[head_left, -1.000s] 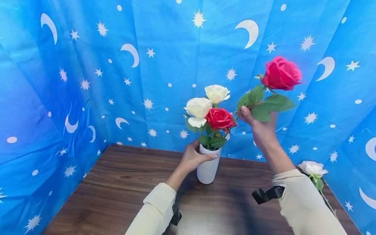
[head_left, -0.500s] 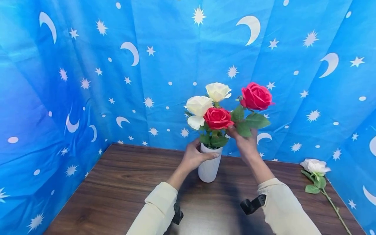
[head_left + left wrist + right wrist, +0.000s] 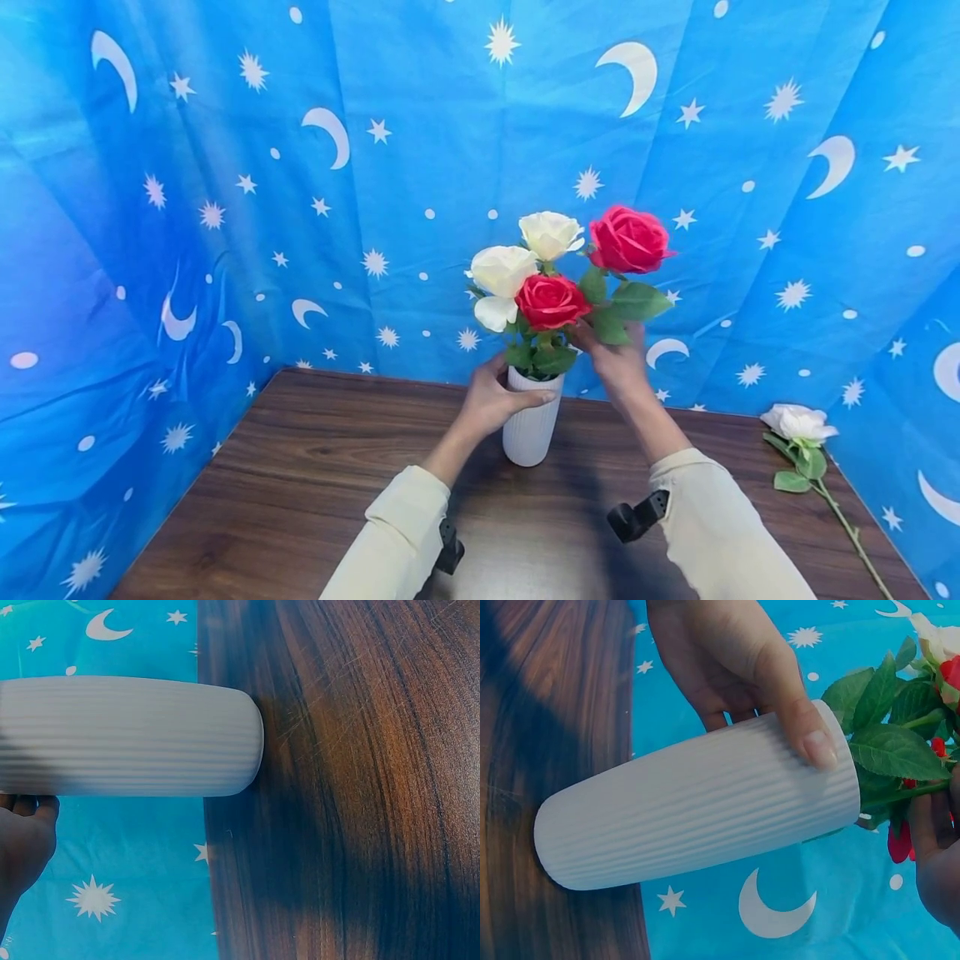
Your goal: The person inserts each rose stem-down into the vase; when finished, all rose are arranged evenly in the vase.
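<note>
A white ribbed vase (image 3: 528, 429) stands on the table, with two white roses (image 3: 504, 271) and a red rose (image 3: 551, 301) in it. My left hand (image 3: 491, 400) grips the vase just below its rim, thumb across the near side. To the right of the bouquet, my right hand (image 3: 622, 362) pinches the stem of another, pinkish-red rose (image 3: 630, 240). Its leaves (image 3: 637, 302) hide part of those fingers. In the right wrist view the held stem (image 3: 906, 793) runs to the vase mouth; its lower end is hidden. The left wrist view shows the vase's lower body (image 3: 150, 742).
A single white rose (image 3: 801, 423) with a long stem lies on the table's right side. The dark wooden table (image 3: 300, 475) ends at a blue cloth backdrop (image 3: 420, 100) with moons and stars, which also hangs along both sides.
My right hand has brought the pinkish-red rose down and left, close against the bouquet, with only a slight shift in the last half second. My left hand keeps its hold on the vase.
</note>
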`<move>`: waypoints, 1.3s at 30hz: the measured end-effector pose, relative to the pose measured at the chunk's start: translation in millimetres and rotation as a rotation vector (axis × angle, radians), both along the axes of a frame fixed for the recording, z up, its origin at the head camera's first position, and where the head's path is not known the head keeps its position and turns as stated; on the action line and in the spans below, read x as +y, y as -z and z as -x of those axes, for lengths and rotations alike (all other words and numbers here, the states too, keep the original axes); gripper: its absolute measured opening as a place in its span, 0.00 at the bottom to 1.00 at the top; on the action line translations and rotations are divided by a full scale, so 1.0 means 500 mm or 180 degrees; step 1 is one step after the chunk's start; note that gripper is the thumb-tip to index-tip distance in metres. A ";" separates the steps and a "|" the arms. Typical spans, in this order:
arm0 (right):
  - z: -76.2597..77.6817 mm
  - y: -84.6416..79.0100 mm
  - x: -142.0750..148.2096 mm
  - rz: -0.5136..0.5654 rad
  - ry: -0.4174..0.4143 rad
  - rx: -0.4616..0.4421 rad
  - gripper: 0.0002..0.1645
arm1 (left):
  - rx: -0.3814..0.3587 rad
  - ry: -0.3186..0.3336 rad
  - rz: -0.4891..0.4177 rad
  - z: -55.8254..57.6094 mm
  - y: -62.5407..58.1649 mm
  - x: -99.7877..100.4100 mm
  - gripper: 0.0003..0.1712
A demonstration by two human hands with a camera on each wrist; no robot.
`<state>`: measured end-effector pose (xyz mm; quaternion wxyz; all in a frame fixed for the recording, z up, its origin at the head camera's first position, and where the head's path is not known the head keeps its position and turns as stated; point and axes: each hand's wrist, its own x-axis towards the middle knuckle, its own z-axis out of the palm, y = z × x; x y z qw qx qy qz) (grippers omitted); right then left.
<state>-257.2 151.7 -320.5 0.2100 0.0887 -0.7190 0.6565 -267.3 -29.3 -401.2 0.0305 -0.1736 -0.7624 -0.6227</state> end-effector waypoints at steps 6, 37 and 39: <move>0.009 0.025 -0.019 -0.0194 0.0019 0.0298 0.25 | 0.0018 -0.0044 0.0027 0.002 0.001 -0.002 0.37; -0.014 0.077 0.057 -0.1116 -0.0224 0.0095 0.25 | 0.0085 0.0010 0.0004 0.003 -0.002 -0.001 0.37; -0.021 0.079 0.067 -0.1177 -0.0193 0.0044 0.22 | 0.0090 0.0004 0.0004 0.003 -0.002 -0.001 0.37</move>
